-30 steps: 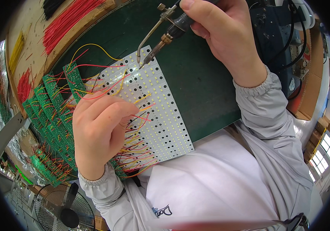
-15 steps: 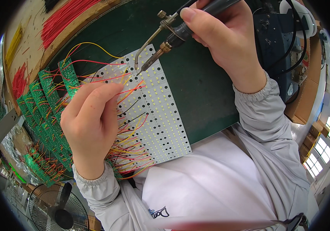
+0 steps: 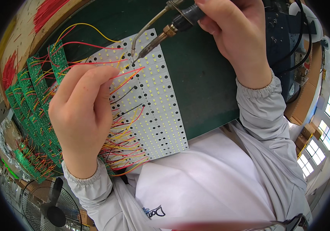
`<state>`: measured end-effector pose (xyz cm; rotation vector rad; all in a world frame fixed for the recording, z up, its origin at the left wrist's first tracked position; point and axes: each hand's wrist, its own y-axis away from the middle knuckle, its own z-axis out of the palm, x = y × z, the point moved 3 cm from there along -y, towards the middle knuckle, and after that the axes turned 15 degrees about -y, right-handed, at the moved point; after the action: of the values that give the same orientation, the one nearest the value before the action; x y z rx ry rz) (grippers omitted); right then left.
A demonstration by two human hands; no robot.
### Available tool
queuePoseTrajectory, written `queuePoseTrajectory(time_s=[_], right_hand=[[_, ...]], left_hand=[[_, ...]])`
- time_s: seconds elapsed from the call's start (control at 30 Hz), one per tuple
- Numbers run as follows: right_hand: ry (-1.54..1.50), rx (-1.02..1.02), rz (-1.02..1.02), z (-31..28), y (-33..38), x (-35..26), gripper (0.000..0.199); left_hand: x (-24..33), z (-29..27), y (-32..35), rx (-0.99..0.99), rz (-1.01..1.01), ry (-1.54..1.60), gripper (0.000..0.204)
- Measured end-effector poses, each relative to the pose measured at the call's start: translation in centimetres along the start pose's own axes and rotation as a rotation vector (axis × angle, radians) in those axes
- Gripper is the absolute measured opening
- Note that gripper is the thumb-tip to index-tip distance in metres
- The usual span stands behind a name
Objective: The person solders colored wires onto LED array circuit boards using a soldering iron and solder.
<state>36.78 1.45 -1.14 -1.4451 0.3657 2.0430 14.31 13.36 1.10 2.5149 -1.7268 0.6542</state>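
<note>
Left hand (image 3: 82,101) higher, perhaps around slender wires (image 3: 134,71)

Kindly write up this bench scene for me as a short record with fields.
Right hand: grips a soldering iron with a curved metal tube alongside
Iron position: pointing down at the upper part of the white panel; contact too fine to tell
Left hand: curled at the red and yellow wires; exact grip hidden
Panel: rows of small yellowish components, on a dark green work surface
Left of panel: green circuit boards, wired
Lower left: fan
</note>
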Motion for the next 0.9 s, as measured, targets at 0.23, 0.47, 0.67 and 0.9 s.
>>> queuePoseTrajectory(time_s=[0.23, 0.47, 0.67, 0.9], right_hand=[[0.062, -0.123, -0.024, -0.3, 0.0, 0.0, 0.025], [0.078, -0.101, -0.007, 0.0, 0.0, 0.1, 0.024], [0.012, -0.098, -0.028, -0.4, -0.1, 0.7, 0.024], [0.051, -0.089, 0.003, -0.1, 0.0, 0.4, 0.024]], left_hand=[[0.1, 0.0, 0.0, 0.002, -0.005, 0.006, 0.017], [0.0, 0.0, 0.1, 0.003, -0.002, 0.005, 0.018], [-0.1, 0.1, -0.1, 0.008, 0.012, 0.021, 0.019], [-0.1, 0.1, -0.1, 0.006, 0.013, 0.008, 0.017]])
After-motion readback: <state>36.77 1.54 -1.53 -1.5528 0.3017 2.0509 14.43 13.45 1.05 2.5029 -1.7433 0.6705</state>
